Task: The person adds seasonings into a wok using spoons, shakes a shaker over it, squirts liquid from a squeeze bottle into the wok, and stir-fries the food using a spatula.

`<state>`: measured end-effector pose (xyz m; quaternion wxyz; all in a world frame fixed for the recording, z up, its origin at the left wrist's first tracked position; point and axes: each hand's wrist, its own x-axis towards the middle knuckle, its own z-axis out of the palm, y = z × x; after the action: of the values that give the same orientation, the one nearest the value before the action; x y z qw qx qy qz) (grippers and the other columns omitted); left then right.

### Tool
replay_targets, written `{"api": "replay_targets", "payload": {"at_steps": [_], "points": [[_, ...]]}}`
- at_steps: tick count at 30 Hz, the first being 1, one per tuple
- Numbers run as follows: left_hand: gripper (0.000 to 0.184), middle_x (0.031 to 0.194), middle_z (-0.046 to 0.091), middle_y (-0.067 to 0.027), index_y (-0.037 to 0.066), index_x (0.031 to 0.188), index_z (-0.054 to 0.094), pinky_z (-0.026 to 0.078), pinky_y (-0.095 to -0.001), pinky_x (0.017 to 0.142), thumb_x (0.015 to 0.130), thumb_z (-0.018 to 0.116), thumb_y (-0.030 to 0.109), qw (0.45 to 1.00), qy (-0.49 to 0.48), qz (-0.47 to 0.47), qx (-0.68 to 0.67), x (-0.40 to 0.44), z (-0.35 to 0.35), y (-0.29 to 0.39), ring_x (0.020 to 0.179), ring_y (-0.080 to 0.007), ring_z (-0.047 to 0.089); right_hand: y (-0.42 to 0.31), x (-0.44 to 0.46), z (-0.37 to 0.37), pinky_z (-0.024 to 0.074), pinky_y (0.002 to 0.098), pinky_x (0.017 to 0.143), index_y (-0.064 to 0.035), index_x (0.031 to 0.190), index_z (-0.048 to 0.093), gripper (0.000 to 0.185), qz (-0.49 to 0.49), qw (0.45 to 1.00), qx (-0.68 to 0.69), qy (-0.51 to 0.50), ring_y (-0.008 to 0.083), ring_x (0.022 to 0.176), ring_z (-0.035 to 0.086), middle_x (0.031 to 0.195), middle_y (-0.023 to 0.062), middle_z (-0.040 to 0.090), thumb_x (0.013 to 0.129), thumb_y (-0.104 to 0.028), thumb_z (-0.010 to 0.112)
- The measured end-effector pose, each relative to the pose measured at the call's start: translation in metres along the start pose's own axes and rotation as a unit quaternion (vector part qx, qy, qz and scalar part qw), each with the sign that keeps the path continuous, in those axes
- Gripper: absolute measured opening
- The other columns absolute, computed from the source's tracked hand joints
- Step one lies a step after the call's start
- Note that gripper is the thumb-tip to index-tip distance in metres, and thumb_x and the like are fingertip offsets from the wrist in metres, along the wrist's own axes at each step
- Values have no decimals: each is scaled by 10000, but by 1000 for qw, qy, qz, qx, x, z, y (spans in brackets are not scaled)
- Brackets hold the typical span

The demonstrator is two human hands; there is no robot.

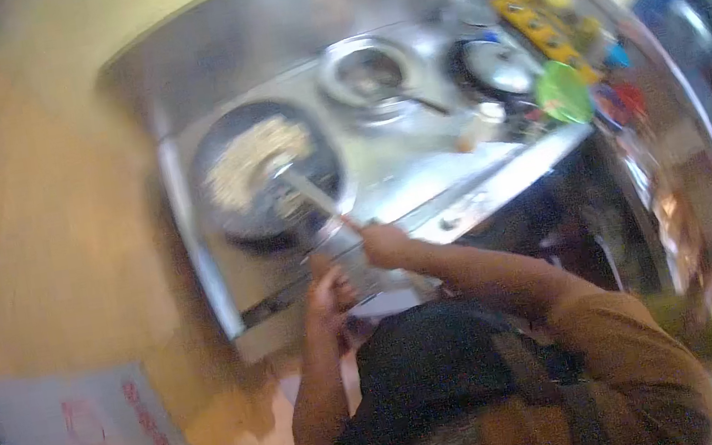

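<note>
The right grip [387, 245] was closed around the handle of a long spatula [312, 194], with the fingers clamped on its near end. From that grip the spatula slanted away, up and to the left, and its broad head reached into a dark wok [323, 152]. Pale, crumbly-looking food [245, 158] lay in the wok, heaped mostly past the spatula's head and to its left.

The left grip [330, 295] was lower and to the left of the right one, just below the wok's near side. Its fingers looked curled, but blur hid whether they were clamped on anything, so I could not tell. A blurred silvery object [338, 238] showed between the two grips and the wok.

The wok sat on a steel tabletop [396, 185], beyond both grips and to the left of the right one. Almost straight beyond the right grip stood a metal pot [333, 77], with a dark utensil handle [426, 102] sticking out over its near right edge. Farther off to the right of the right grip were a white container [488, 117], a lidded pan [504, 76], a green bowl [559, 91] and a yellow rack [540, 25]. Well to the left of the left grip and lower, a pale lettered sheet [115, 424] showed.
</note>
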<state>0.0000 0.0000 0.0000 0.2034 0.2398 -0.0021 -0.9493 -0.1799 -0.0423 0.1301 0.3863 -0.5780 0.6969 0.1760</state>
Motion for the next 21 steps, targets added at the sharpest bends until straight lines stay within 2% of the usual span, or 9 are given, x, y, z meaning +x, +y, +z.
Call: {"api": "replay_targets", "payload": {"at_steps": [2,3,6,9,12,14,18,19,21], "points": [[215,630,457,1,118,838,546,427,-313,533,910,537,320,999,-38,-2,4,15,-13,32,545,-158,470,8,25,18,514,449,684,-189,1465,183,844,8,997,-11,74,357,810,626,959,245,622,761,-191,649],[210,663,466,0,112,893,550,434,-314,567,920,523,318,998,-56,40,8,58,45,16,573,-155,473,65,-14,-26,513,449,703,-181,1455,217,800,-40,987,73,141,379,788,629,928,246,627,782,-220,647],[271,793,509,-20,101,1086,498,441,-384,729,938,491,328,991,-2,94,99,-18,6,154,743,-193,511,-12,69,2,497,430,761,-57,1418,279,746,-282,868,337,232,376,787,628,848,270,627,830,-357,626],[403,993,585,-82,92,1262,435,410,-477,904,950,449,346,986,-83,90,113,-26,18,141,964,-262,544,47,47,-4,500,410,758,-6,1404,274,766,-270,888,265,260,354,788,633,890,261,640,840,-399,612],[447,1112,602,-118,70,1294,456,412,-495,935,953,437,359,971,-47,146,184,-54,62,108,1030,-298,557,131,-22,-44,495,357,775,-35,1247,529,482,-248,884,330,220,280,821,646,933,193,660,871,-327,602],[446,1110,603,-118,68,1289,461,415,-492,932,952,438,359,963,-5,158,219,-31,99,93,1027,-297,559,216,-64,-70,506,369,751,-36,994,655,204,-127,862,344,350,259,827,648,905,154,668,856,-177,604],[443,1105,607,-119,62,1277,471,420,-486,925,951,442,360,940,62,159,296,50,169,53,1020,-296,564,448,-80,-117,489,309,701,-32,953,625,262,103,667,415,610,144,772,602,826,79,648,797,-226,709],[443,1104,608,-119,61,1275,474,422,-484,923,950,443,361,933,79,157,313,75,187,42,1018,-296,565,514,-72,-127,489,302,712,-18,960,615,321,100,575,458,670,145,786,603,846,86,650,762,-235,746],[442,1102,609,-120,58,1269,479,424,-481,920,950,444,361,919,107,146,350,116,218,23,1014,-295,567,614,-80,-158,494,288,697,17,1004,600,391,81,496,442,743,157,790,602,914,104,643,749,-233,759]]}}
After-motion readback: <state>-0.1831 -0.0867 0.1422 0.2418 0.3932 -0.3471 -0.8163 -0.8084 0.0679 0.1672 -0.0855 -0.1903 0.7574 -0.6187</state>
